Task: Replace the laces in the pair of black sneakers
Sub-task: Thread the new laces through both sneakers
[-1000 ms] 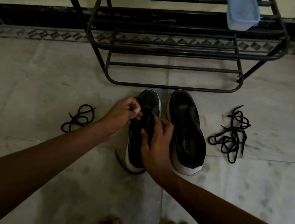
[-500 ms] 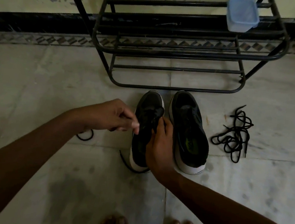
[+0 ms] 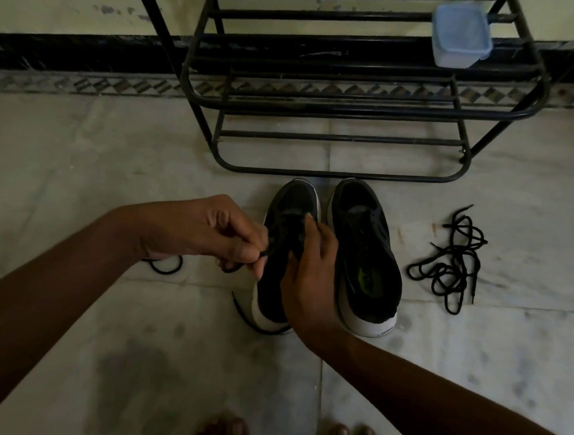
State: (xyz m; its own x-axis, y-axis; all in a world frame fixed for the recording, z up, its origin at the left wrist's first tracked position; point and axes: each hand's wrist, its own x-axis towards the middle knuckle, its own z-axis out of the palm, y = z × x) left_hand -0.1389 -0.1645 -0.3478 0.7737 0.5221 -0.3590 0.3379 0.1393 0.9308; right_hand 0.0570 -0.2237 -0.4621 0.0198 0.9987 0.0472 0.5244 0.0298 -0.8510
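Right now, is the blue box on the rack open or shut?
Shut. The blue box has its lid sitting flat on top.

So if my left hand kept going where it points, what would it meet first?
Probably the side of the black sneaker the right hand holds, just beyond the pinched lace; depth unclear.

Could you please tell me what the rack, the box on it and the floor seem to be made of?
Rack: likely black-painted metal tube, given thin round bars with bent corners and a dull sheen. Box: probably plastic, pale blue and cloudy, with a lipped lid. Floor: seemingly polished stone slabs, mottled pale grey with straight joints.
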